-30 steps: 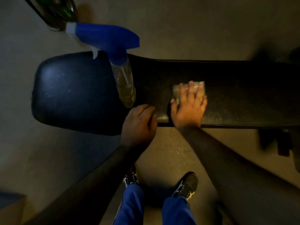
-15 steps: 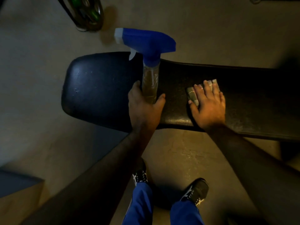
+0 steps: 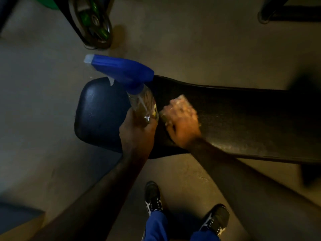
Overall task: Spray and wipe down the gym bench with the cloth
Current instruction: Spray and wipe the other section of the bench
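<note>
The black padded gym bench [image 3: 243, 122] runs across the middle, its rounded end [image 3: 97, 115] at the left. My left hand [image 3: 137, 133] grips the lower body of a clear spray bottle [image 3: 144, 105] with a blue trigger head, tilted with its nozzle pointing left over the bench end. Just right of it, my right hand [image 3: 184, 124] presses flat on a pale folded cloth [image 3: 182, 101] on the bench top; the hand is motion-blurred and covers most of the cloth.
A weight plate [image 3: 93, 23] with green markings on a dark frame stands on the floor beyond the bench. Another dark frame leg [image 3: 286, 13] is at the top right. My feet in black shoes [image 3: 152, 197] stand on the concrete floor just before the bench.
My left hand went from resting on the bench edge to gripping the bottle, which is now lifted and tilted. My right hand slid the cloth leftward along the bench, toward the bottle.
</note>
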`<state>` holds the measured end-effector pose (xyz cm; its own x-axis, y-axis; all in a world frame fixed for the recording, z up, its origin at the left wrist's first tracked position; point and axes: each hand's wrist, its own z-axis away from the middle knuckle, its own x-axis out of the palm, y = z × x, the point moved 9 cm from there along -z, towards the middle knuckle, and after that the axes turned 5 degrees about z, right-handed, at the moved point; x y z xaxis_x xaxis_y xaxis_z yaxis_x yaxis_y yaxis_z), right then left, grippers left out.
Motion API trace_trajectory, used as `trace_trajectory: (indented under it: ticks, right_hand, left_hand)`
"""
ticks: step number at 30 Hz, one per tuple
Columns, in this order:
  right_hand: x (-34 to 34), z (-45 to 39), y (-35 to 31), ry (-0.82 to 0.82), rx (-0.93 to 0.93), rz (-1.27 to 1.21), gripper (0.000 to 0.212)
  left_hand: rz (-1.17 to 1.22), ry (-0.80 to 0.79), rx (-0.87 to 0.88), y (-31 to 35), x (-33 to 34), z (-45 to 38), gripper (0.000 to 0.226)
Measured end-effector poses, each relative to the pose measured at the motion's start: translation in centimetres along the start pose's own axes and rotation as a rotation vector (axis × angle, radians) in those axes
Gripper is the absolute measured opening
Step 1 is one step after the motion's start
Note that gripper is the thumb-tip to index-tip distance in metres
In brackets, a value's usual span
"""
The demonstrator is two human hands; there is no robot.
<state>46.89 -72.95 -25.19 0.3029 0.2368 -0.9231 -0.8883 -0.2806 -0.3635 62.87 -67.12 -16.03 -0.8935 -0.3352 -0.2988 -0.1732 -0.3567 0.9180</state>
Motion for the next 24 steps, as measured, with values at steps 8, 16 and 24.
trace_trajectory:
  ticks: [8,16,24]
  right_hand:
    - [1.5,-0.2,-3.9,0.013,0.080,-0.021,0.066]
    - [0.9,2.7,-0.2,0.030,0.318,0.027,0.075]
    - [0.9,5.6,0.6,-0.051,0.132,0.083,0.075]
  left_hand:
    - [-0.070,0.006,0.073,0.0,-3.2,-1.5,0.034]
    - [-0.147,-0.049,0.095,0.5,-3.3,-1.9,0.032]
    - [-0.196,-0.122,0.154,0.9,-2.2,0.3,0.033]
